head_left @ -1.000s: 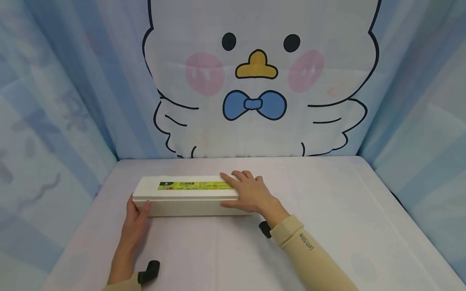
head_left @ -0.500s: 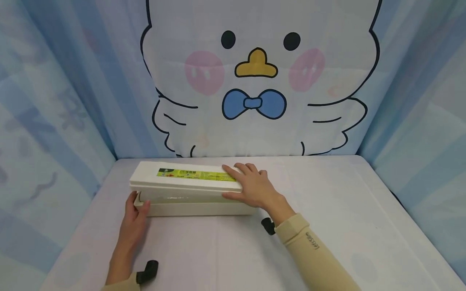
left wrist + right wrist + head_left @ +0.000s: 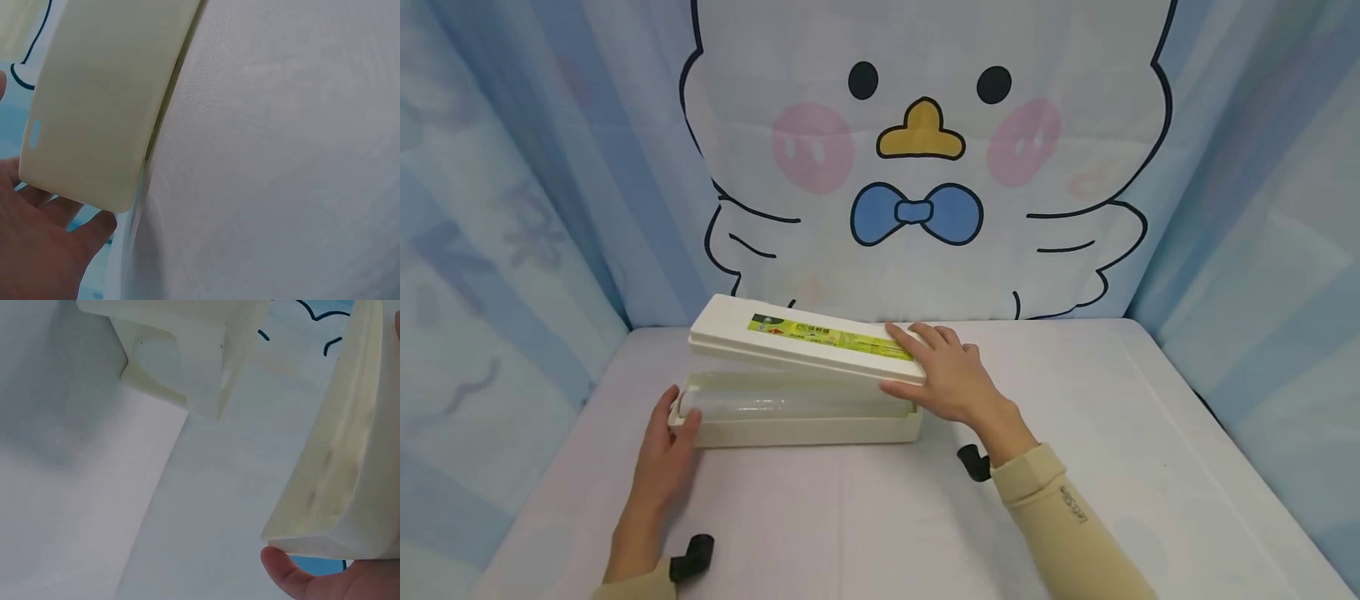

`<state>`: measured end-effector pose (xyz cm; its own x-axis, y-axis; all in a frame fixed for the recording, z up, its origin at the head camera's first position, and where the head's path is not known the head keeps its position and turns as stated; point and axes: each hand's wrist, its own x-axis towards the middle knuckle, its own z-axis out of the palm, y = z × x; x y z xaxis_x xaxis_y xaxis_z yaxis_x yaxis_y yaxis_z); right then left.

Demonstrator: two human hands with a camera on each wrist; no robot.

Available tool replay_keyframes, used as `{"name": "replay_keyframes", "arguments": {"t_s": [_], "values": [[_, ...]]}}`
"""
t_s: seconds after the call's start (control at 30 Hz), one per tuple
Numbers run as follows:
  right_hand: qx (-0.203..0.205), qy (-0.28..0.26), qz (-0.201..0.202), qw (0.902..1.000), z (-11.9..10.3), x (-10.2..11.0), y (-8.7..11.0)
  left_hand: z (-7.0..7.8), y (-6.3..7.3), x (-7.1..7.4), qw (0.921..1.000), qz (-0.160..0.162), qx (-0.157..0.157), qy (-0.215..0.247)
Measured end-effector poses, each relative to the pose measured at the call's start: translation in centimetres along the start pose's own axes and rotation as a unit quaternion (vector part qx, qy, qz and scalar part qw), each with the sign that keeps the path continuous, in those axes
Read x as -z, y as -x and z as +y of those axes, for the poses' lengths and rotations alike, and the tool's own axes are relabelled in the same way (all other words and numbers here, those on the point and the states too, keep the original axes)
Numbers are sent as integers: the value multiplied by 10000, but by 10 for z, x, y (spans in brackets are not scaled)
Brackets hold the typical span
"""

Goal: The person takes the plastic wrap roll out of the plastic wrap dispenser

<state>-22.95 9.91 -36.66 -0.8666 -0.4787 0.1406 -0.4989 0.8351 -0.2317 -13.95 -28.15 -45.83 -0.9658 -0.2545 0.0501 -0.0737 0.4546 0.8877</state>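
A long cream box base of a cling film dispenser stands on the table, with a clear, shiny roll of film lying in it. My left hand holds the base's left end, thumb on the near side; the left wrist view shows this hand at the end of the base. Above the base, my right hand grips the right end of the white lid, which bears a yellow-green label. The lid tilts, left end higher. Its hollow underside shows in the right wrist view.
A pale cloth covers the table. Behind it hangs a curtain printed with a cartoon bird, and blue-and-white curtains close off both sides. Black wrist mounts stick out from the sleeves.
The lid has come off the base, rising and shifting right in my right hand, so the film roll is now uncovered. My left hand stays at the base's left end.
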Motion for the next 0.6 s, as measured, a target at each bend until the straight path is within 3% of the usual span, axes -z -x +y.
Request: {"name": "replay_keyframes", "arguments": {"t_s": [0.37,0.6], "values": [[-83,-30,241,9997,7,7,14,0,-8,2,9947,-3,-801,-650],[-158,-1,273,9995,10,11,21,0,-14,3,9918,-123,-953,-837]]}}
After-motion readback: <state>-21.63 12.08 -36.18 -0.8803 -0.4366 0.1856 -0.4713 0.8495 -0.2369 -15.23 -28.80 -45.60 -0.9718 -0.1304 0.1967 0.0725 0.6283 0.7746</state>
